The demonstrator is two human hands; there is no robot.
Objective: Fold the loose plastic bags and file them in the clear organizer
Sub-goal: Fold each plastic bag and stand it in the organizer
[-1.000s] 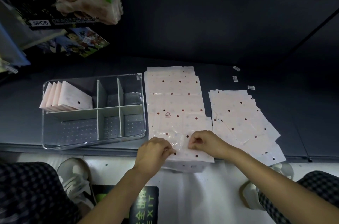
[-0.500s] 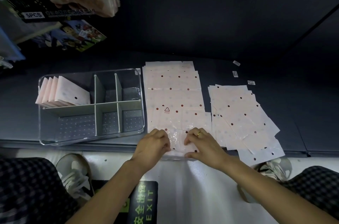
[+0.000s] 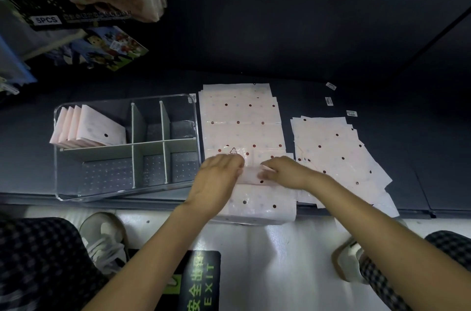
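Seen from a head-worn camera looking down, a dark counter (image 3: 331, 76) carried a long pink plastic bag (image 3: 239, 122) with dark dots, laid out flat away from the person, its near end hanging slightly over the counter's front edge. Compared with a second earlier, when both hands had been pinching the bag's near corner area low by the edge, the near end had been lifted and carried forward: a fold had been started, and a doubled strip of plastic now lay across the bag further up. The left hand (image 3: 219, 180) was laid over this strip with its fingers curled down on the plastic, and the right hand (image 3: 285, 173) was pinching the turned-over edge just beside it; the grip of each was partly blurred, so the exact finger positions could not be told. To the left, just beside the bag, stood the clear organizer (image 3: 61, 183), where several folded bags (image 3: 86, 127) were filed upright in the far-left compartment; the other compartments appeared to hold none. To the right, a loose heap of unfolded bags (image 3: 336, 155) was spread out. It was judged that the first fold of this bag was under way, with further folds and the filing not yet done, and much of the pile left.
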